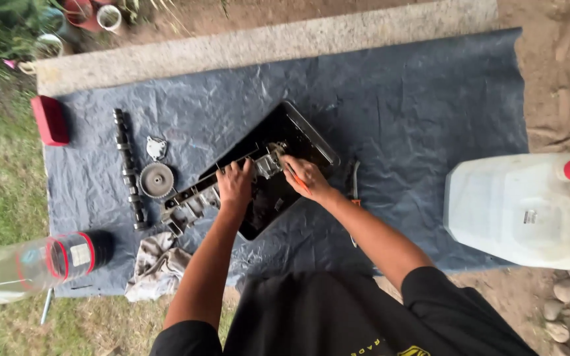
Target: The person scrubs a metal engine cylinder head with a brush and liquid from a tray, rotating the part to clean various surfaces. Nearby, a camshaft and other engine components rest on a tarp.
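Here, one long grey metal engine bracket (216,191) lies slantwise, its upper end over one shallow black rectangular tray (311,135) at the centre of the view. The left hand (235,186) is clenched over the bracket's middle, fingers curled on its top edge. The right hand (305,175) grasps a thin orange-handled tool (297,179), pressing it toward the bracket's upper end near the tray's middle.

At nine o'clock from the hands lie one dark steel camshaft (128,168), one round toothed grey sprocket (156,179) just beside it, and one small silver cover plate (156,148) above the sprocket. One red rectangular plastic block (50,120) sits at ten o'clock. At seven o'clock one crumpled grey rag (156,264) lies near one clear plastic bottle with a red-banded label (34,267). One large translucent white jerrycan with a red cap (519,207) stands at three o'clock, and one pair of dark pliers (354,181) lies just right of the tray.

Everything rests on one crinkled dark-blue plastic sheet (417,99) spread outdoors, between grass, bare earth and a concrete strip (265,43) at twelve o'clock.
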